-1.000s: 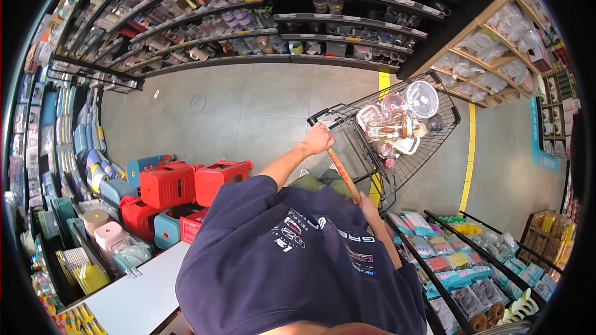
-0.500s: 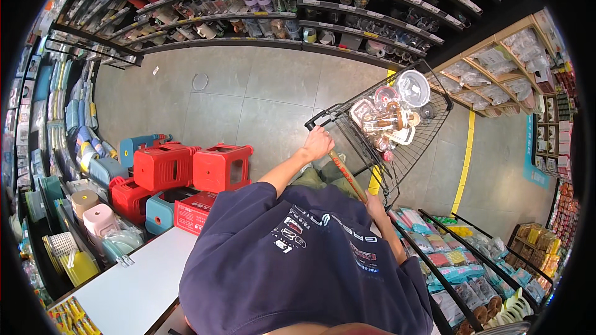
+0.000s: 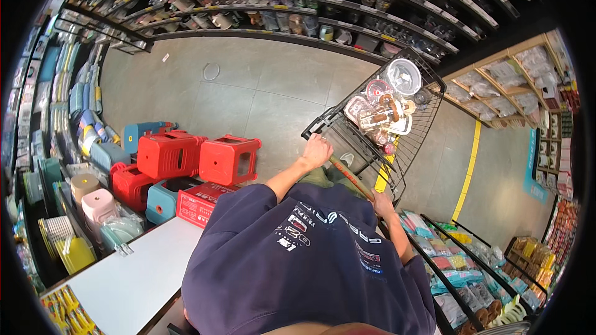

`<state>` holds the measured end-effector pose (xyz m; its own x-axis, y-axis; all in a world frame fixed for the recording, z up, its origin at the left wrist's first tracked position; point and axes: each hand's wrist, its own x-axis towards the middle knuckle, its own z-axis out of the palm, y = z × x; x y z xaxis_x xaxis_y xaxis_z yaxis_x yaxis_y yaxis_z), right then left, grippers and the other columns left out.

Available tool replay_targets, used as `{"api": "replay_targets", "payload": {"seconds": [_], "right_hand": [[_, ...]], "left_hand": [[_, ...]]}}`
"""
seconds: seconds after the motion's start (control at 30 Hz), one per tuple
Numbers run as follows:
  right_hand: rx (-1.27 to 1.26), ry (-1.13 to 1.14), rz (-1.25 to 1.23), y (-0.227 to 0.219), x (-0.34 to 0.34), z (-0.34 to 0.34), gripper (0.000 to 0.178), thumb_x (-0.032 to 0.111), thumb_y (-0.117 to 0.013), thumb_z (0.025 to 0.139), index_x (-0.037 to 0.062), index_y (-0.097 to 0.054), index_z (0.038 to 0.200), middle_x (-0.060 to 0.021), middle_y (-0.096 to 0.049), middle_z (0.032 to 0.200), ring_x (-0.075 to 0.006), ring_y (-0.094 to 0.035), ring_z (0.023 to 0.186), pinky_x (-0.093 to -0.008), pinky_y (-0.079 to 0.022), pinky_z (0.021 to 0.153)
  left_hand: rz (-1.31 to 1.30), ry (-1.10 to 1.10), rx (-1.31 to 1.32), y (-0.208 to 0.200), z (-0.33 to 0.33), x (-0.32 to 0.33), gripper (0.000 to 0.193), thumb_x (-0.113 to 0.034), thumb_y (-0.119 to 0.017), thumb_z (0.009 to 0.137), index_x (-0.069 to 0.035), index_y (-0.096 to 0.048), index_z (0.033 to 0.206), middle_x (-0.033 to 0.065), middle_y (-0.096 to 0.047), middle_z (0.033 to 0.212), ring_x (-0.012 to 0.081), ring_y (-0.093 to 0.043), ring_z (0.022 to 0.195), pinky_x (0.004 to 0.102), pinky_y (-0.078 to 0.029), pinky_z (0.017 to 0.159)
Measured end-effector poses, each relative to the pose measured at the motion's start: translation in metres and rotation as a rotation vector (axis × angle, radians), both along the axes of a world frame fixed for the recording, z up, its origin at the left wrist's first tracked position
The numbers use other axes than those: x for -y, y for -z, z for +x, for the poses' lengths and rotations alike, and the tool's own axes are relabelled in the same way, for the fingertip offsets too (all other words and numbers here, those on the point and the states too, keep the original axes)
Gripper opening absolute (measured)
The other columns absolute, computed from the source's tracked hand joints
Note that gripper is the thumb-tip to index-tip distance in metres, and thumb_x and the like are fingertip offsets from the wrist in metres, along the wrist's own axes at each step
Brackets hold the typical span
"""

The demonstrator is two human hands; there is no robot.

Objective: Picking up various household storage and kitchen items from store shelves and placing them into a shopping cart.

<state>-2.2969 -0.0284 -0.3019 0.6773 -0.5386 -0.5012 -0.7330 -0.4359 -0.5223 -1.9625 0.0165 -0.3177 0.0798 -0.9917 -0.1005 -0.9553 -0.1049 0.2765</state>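
Note:
Both my hands grip the handle [image 3: 351, 178] of a black wire shopping cart [image 3: 417, 118]. At the handle's left end, my left hand [image 3: 318, 151] is closed round the bar. My right hand [image 3: 383, 203] is closed on its other end, lower and farther right. The cart stands at an angle, its front pointing up and to the right. Inside it lie a clear round tub [image 3: 403, 76], a red-rimmed clear container [image 3: 378, 90], and several other clear and brown-lidded containers heaped together. Some of these overlap, so their shapes are hard to tell.
Red plastic stools [image 3: 230, 160] and a blue stool [image 3: 162, 203] stand left, beside a red box [image 3: 202, 201] and a white tabletop [image 3: 133, 276]. Shelves of cups [image 3: 248, 9] line the back. Wooden bins [image 3: 496, 84] and a rack of bagged goods [image 3: 444, 260] are at the right.
The cart's front and its load have swung slightly left and toward the back shelves. My hands remain on the handle and the view has shifted slightly.

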Motion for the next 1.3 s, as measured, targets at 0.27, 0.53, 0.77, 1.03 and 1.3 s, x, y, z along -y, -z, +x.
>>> {"api": "replay_targets", "payload": {"seconds": [0.27, 0.53, 0.77, 1.03, 1.3], "right_hand": [[-0.017, -0.089, -0.053, 0.001, 0.004, 0.016, 0.038, 0.022, -0.069, 0.075, 0.0069, -0.056, 0.107, -0.0262, -0.061, 0.076, -0.0443, -0.059, 0.078, -0.0490, -0.049, 0.069], [0.054, -0.252, -0.115, 0.010, 0.014, 0.029, 0.029, 0.020, -0.061, 0.082, 0.0060, -0.056, 0.107, -0.0273, -0.060, 0.075, -0.0448, -0.059, 0.075, -0.0507, -0.048, 0.068], [0.034, -0.389, -0.034, 0.008, 0.033, 0.054, 0.030, 0.022, -0.061, 0.082, 0.0046, -0.057, 0.106, -0.0271, -0.060, 0.076, -0.0446, -0.059, 0.073, -0.0514, -0.046, 0.066], [0.111, -0.529, -0.155, -0.012, 0.041, 0.077, 0.025, 0.017, -0.067, 0.078, 0.0009, -0.056, 0.093, -0.0260, -0.058, 0.069, -0.0456, -0.057, 0.071, -0.0517, -0.045, 0.060], [-0.004, -0.654, -0.178, 0.005, 0.084, 0.098, 0.008, 0.009, -0.053, 0.082, 0.0015, -0.054, 0.085, -0.0268, -0.057, 0.067, -0.0463, -0.057, 0.071, -0.0531, -0.044, 0.060]], "left_hand": [[-0.013, -0.144, -0.017, 0.002, 0.006, -0.036, 0.031, -0.028, -0.051, 0.086, -0.005, -0.068, 0.074, 0.0120, -0.066, 0.081, 0.0255, -0.057, 0.090, 0.0388, -0.036, 0.089], [0.039, -0.267, 0.012, 0.003, 0.014, -0.063, 0.033, -0.029, -0.049, 0.086, -0.004, -0.069, 0.075, 0.0106, -0.067, 0.083, 0.0235, -0.058, 0.090, 0.0386, -0.037, 0.088], [0.018, -0.386, 0.076, 0.001, 0.019, -0.091, 0.037, -0.031, -0.048, 0.086, -0.006, -0.069, 0.071, 0.0088, -0.066, 0.079, 0.0214, -0.057, 0.086, 0.0377, -0.037, 0.084], [-0.057, -0.577, 0.104, 0.001, 0.008, -0.108, 0.035, -0.033, -0.049, 0.084, -0.009, -0.066, 0.065, 0.0064, -0.062, 0.071, 0.0212, -0.055, 0.080, 0.0364, -0.036, 0.080], [-0.066, -0.735, 0.040, -0.004, 0.000, -0.112, 0.035, -0.033, -0.048, 0.084, -0.009, -0.065, 0.064, 0.0058, -0.061, 0.069, 0.0219, -0.055, 0.078, 0.0363, -0.036, 0.081]]}}
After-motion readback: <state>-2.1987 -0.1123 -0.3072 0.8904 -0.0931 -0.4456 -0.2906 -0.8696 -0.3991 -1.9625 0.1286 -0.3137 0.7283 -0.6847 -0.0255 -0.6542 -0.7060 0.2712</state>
